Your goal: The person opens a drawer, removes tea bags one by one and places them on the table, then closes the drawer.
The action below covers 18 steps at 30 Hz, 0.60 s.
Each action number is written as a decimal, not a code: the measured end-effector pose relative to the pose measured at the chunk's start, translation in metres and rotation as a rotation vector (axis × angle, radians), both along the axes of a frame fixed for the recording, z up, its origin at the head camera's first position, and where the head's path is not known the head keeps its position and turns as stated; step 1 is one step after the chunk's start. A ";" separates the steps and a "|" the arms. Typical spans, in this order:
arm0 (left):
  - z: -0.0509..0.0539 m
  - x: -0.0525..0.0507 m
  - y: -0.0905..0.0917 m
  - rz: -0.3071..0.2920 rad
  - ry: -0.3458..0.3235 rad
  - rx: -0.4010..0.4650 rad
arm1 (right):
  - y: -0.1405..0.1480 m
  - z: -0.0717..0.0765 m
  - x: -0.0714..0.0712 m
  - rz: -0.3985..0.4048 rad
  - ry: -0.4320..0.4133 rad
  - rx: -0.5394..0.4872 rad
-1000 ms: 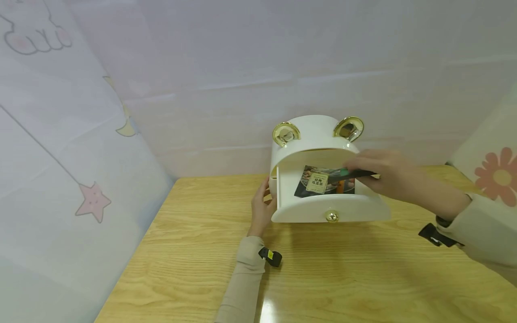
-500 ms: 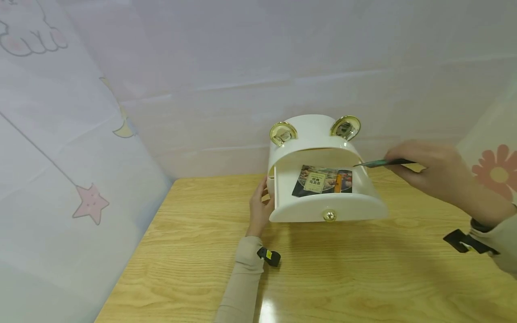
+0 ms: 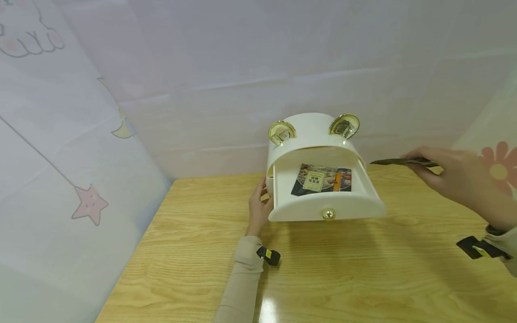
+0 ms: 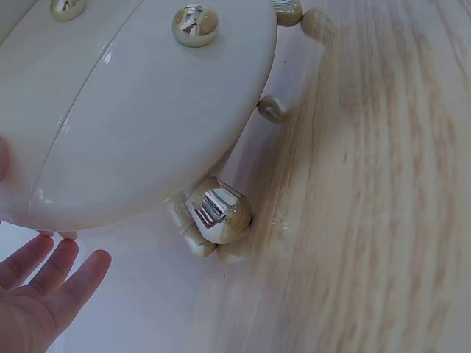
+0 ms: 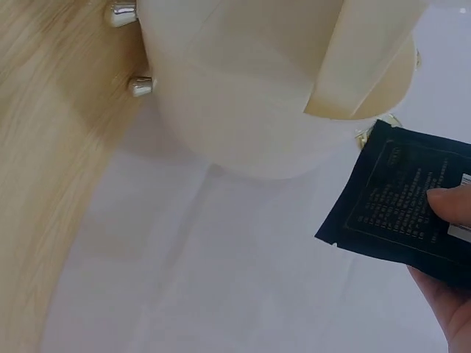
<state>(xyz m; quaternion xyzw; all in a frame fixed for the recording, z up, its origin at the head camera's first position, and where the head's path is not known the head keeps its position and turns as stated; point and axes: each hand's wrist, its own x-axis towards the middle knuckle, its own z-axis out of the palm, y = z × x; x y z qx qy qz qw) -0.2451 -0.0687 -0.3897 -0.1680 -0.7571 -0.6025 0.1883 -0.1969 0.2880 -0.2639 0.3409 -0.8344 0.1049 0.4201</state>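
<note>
A white box [image 3: 311,123] with two gold ears stands toward the back of the table, its upper drawer [image 3: 299,211] pulled out. Inside the drawer lie dark printed sachets [image 3: 319,180], one with a yellow label. My left hand [image 3: 258,206] rests against the box's left side, fingers spread and lightly bent in the left wrist view [image 4: 51,294]. To the right of the drawer, my right hand [image 3: 456,175] pinches a dark sachet [image 3: 389,161], held flat and seen nearly edge-on. The right wrist view shows that sachet [image 5: 405,198] with small print and a barcode.
The wooden table [image 3: 194,251] reaches under and around the box. Behind it hangs a pale cloth backdrop [image 3: 226,89] with a pink star [image 3: 90,205] at left and a red flower [image 3: 498,171] at right. Small gold feet [image 4: 221,213] support the box.
My right hand has moved right, out of the drawer, carrying a sachet with it. Other sachets stay in the drawer. My left hand has kept its place at the box's side.
</note>
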 end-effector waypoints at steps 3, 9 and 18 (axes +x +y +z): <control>0.000 0.000 0.000 -0.002 0.002 -0.002 | 0.004 -0.005 0.000 -0.013 0.004 0.004; -0.001 -0.002 0.000 -0.010 0.014 0.002 | 0.013 -0.019 -0.005 -0.082 -0.039 0.011; -0.004 -0.005 0.000 -0.024 0.041 0.029 | 0.020 -0.045 -0.020 -0.198 -0.237 0.088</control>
